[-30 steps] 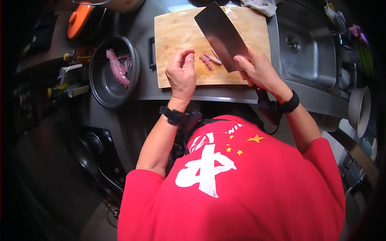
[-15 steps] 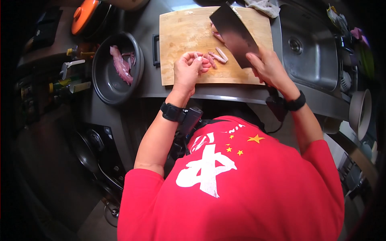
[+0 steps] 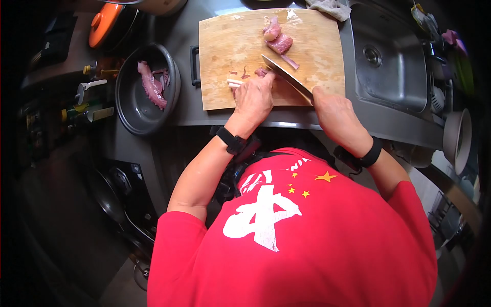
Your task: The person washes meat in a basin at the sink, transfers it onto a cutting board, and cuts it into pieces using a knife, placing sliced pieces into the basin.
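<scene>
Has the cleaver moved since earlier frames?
Yes, down the image: the cleaver had its far end at the far edge of the cutting board; now it's about mid-board.

From afar I see a grey counter (image 3: 182, 37) with a steel sink (image 3: 393, 89) set into its right; light glints along the front edge (image 3: 294, 124); the left lies in shadow; grey floor (image 3: 120, 286) shows lower left.
</scene>
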{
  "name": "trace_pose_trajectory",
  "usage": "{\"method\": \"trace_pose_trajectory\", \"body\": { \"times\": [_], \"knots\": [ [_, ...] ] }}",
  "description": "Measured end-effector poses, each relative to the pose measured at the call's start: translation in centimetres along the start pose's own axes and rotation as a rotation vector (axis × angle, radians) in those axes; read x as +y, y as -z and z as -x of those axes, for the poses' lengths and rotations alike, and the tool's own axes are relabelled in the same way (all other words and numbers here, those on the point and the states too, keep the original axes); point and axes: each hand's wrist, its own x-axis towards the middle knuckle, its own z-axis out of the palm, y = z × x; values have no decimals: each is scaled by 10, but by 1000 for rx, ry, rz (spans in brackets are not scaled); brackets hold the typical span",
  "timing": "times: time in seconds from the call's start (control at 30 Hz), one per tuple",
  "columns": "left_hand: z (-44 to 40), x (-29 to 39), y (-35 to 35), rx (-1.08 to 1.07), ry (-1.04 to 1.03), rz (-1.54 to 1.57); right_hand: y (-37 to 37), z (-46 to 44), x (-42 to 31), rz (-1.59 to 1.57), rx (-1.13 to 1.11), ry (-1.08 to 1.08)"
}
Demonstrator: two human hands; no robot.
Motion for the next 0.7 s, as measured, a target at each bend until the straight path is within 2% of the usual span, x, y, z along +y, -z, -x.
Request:
{"method": "trace_pose_trajectory", "body": {
  "times": [0.23, 0.33, 0.4, 0.43, 0.5, 0.57, 0.63, 0.7],
  "knots": [
    [5, 6, 7, 18, -28, -24, 0, -9, 11, -55, 44, 3],
    [9, -1, 2, -6, -36, 18, 8, -3, 22, -23, 23, -78],
    [11, -1, 1, 12, -52, 44, 13, 2, 37, -126, 124, 81],
    [12, 0, 1, 11, -53, 47, 17, 6, 39, -124, 122, 79],
    [15, 0, 5, 235, -17, 229, 29, 16, 36, -630, -11, -247],
    [19, -15, 10, 262, 54, 231, 25, 20, 50, -704, -15, -325],
    [24, -37, 12, 286, 126, 231, 9, 22, 71, -968, -95, -466],
    [26, -55, 13, 304, 214, 229, -2, 24, 74, -979, -114, -508]
  ]
}}
